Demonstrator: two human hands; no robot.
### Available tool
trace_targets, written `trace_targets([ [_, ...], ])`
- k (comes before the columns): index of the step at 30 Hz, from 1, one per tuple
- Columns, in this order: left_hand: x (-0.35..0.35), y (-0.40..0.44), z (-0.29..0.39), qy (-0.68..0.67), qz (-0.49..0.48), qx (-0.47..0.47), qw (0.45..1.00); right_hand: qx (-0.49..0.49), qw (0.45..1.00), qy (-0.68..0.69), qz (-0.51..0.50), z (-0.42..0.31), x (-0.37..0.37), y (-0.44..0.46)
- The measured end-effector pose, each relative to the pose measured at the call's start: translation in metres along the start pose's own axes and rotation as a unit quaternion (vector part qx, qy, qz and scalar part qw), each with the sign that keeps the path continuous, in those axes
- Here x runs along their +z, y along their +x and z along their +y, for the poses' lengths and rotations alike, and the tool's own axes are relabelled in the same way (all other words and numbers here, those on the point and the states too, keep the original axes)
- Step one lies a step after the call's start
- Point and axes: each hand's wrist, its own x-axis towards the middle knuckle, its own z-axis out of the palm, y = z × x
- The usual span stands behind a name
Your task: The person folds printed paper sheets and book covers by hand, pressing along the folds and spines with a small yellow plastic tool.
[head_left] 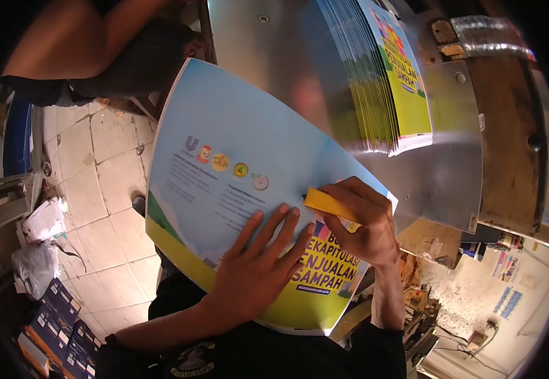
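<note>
A large printed booklet cover [243, 126], blue above and green below, lies opened out on the metal table in front of me. Rows of logos and small print mark one half, and purple title lettering the other. My left hand [252, 275] rests flat on the sheet with its fingers spread. Just to its right, my right hand [366, 218] grips a yellow bar-shaped tool [331, 205], whose end meets the paper near the middle of the cover. I cannot make out exactly what kind of tool it is.
A tall stack of matching booklets [375, 82] stands at the back right of the metal table [274, 38]. Another person's arm [72, 44] is at the upper left. Boxes [59, 316] and a plastic bag [37, 268] lie on the left, beside the tiled floor [107, 234].
</note>
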Motion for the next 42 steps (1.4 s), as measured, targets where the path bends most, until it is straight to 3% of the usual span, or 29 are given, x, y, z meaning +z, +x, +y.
trace_targets([
  [9,0.002,-0.001,-0.002,-0.003,-0.003,0.020,1.000,-0.041,0.994,-0.105,0.015,-0.012,0.002,0.000],
  [11,0.003,-0.001,-0.003,-0.008,0.007,0.023,1.000,-0.020,0.998,-0.062,-0.015,-0.010,0.000,0.002],
  [12,0.003,0.000,-0.004,-0.001,0.009,0.029,1.000,-0.023,0.998,-0.063,-0.005,-0.005,0.001,0.000],
  [14,0.002,0.000,-0.003,-0.028,0.006,0.020,0.999,0.008,0.997,0.070,0.026,0.010,0.010,-0.006],
  [17,0.003,0.000,-0.002,-0.015,0.008,0.019,1.000,0.002,0.993,0.089,0.078,0.011,0.022,-0.013],
  [18,0.001,-0.001,0.000,-0.007,0.007,0.020,1.000,-0.043,0.995,0.018,0.089,0.012,0.026,-0.016],
  [23,-0.004,0.002,0.003,0.018,0.012,0.016,1.000,-0.119,0.985,-0.077,0.100,0.017,0.026,-0.024],
  [26,-0.006,0.002,0.006,0.031,0.013,0.017,0.999,-0.083,0.991,-0.015,0.103,0.014,0.025,-0.019],
  [28,-0.005,0.003,0.007,0.036,0.012,0.021,0.999,0.021,0.980,0.178,0.091,0.012,0.025,-0.011],
  [29,-0.005,0.003,0.008,0.030,0.013,0.020,0.999,0.017,0.978,0.181,0.102,0.007,0.022,-0.009],
  [30,-0.006,0.004,0.008,0.039,0.013,0.025,0.999,0.152,0.937,0.306,0.067,0.000,0.015,-0.006],
  [31,-0.007,0.004,0.008,0.042,0.008,0.022,0.999,0.279,0.863,0.421,0.024,-0.006,0.009,-0.004],
  [33,-0.010,0.005,0.011,0.047,0.001,0.015,0.999,0.247,0.866,0.429,0.064,-0.004,0.005,-0.014],
  [35,-0.015,0.007,0.015,0.031,0.034,0.021,0.999,0.085,0.903,0.287,0.308,0.014,0.003,-0.034],
  [36,-0.015,0.010,0.012,0.039,0.038,0.020,0.998,0.134,0.899,0.261,0.325,0.026,-0.006,-0.047],
  [37,-0.012,0.015,0.006,-0.037,0.070,-0.006,0.997,0.180,0.891,0.237,0.343,0.042,-0.019,-0.061],
  [38,-0.012,0.020,-0.001,-0.107,0.105,-0.030,0.988,0.182,0.902,0.121,0.374,0.064,-0.027,-0.066],
  [39,-0.008,0.025,-0.003,-0.085,0.113,-0.030,0.989,0.182,0.897,0.006,0.403,0.085,-0.033,-0.069],
  [42,0.000,0.048,0.001,-0.097,0.229,-0.050,0.967,0.203,0.882,-0.059,0.421,0.130,-0.040,-0.082],
])
